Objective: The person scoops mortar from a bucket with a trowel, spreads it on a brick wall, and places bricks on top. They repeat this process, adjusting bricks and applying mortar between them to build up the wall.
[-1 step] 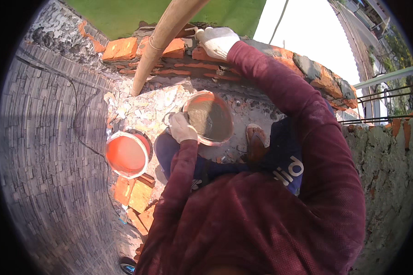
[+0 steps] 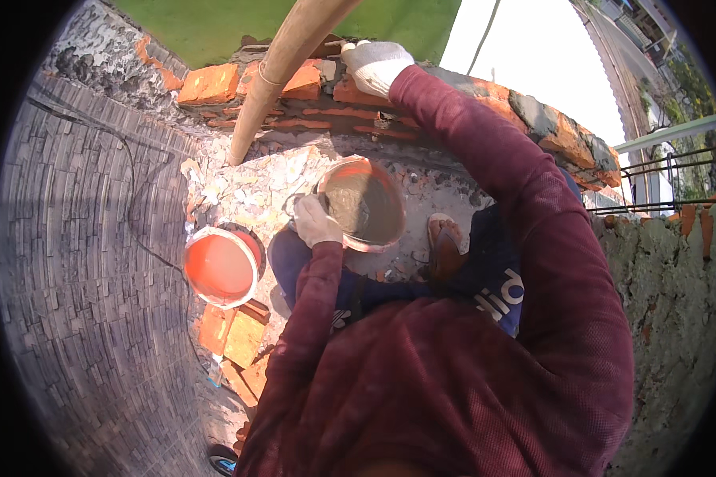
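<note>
My right hand (image 2: pixel 379 67), in a pale work glove, reaches out to the top of a low brick wall (image 2: pixel 358 94). Its fingers are closed round what looks like a trowel (image 2: pixel 332 48), whose thin shank and brownish blade show only partly beside a wooden pole. Closer to me, my gloved left hand (image 2: pixel 317 222) is closed at the near-left rim of a round bucket (image 2: pixel 389 197), its fingertips partly hidden. Wet grey mortar (image 2: pixel 350 203) lies in this bucket.
The slanting wooden pole (image 2: pixel 288 56) crosses before the wall. An orange-red bucket (image 2: pixel 221 267) stands left, with loose bricks (image 2: pixel 243 338) below it. Rubble (image 2: pixel 258 187) covers the ground. Grey patterned cladding (image 2: pixel 87 262) lies left; thin steel bars (image 2: pixel 660 171) stick out at right.
My right hand has shifted very slightly at the wall top. My left hand and the buckets stay in place.
</note>
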### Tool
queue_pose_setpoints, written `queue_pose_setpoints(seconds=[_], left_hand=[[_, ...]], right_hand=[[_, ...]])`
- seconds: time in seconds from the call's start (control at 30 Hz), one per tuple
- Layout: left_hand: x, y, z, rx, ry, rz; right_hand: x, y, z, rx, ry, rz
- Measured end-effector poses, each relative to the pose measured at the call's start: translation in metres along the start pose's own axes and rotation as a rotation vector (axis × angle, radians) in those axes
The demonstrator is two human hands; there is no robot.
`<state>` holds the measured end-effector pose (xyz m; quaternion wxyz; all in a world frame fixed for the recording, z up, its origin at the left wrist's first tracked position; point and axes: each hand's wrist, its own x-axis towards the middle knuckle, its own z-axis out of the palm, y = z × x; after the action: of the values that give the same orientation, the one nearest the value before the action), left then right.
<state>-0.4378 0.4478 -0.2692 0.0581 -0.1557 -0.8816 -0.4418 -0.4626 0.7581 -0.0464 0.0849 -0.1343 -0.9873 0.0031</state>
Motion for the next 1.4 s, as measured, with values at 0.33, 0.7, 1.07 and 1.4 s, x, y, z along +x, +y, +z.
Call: queue_pose_setpoints(seconds=[0.33,0.7,1.07,1.4], left_hand=[[-0.01,0.012,-0.004,-0.205,0.017,-0.134],[-0.006,-0.004,0.0,0.082,-0.065,0.142],[-0.006,-0.022,0.001,-0.716,-0.047,-0.356],[0.024,-0.032,-0.004,-0.895,0.116,-0.408]], right_hand=[[0.009,0.001,-0.023,0.0,-0.051,0.034],[-0.001,0.011,-0.012,0.029,0.136,0.078],[-0.006,0.02,-0.008,-0.066,0.238,0.006],[-0.053,0.039,-0.044,-0.078,0.159,-0.005]])
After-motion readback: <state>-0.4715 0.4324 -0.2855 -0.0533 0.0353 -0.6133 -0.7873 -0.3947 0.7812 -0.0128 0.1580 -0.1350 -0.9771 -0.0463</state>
